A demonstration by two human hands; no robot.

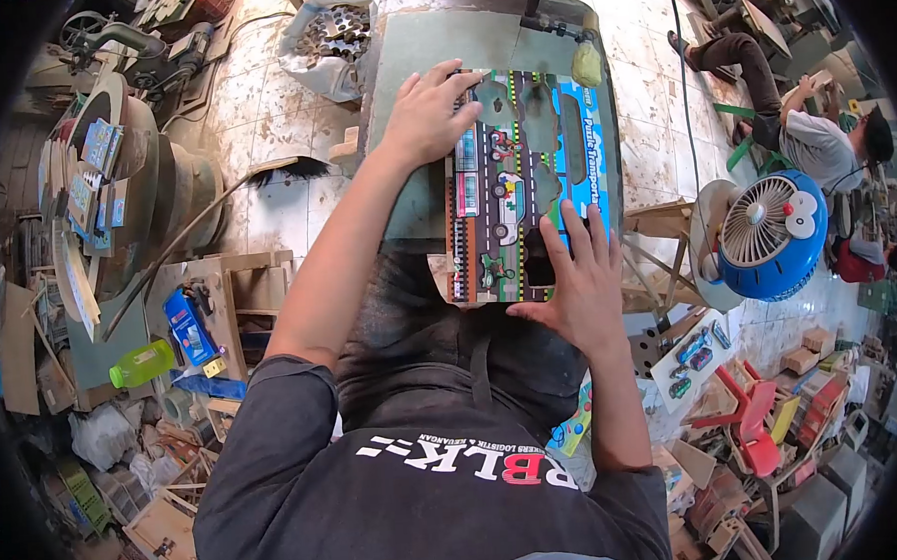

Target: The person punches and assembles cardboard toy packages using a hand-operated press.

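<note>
A printed puzzle board with road and vehicle pictures and several cut-out holes lies on the grey-green machine table. My left hand rests at the board's far left corner, fingers stretched out and thumb apart. Across the near right part lies my right hand, fingers spread over the blue strip and thumb at the near edge. Neither hand is wrapped round anything. A machine arm with a yellowish wrapped part stands over the table's far right side; its blade cannot be made out.
A white sack of small cut pieces stands beyond the table at left. Stacked printed boards sit further left, near a green bottle. At right are a blue fan, a red toy chair and a seated person.
</note>
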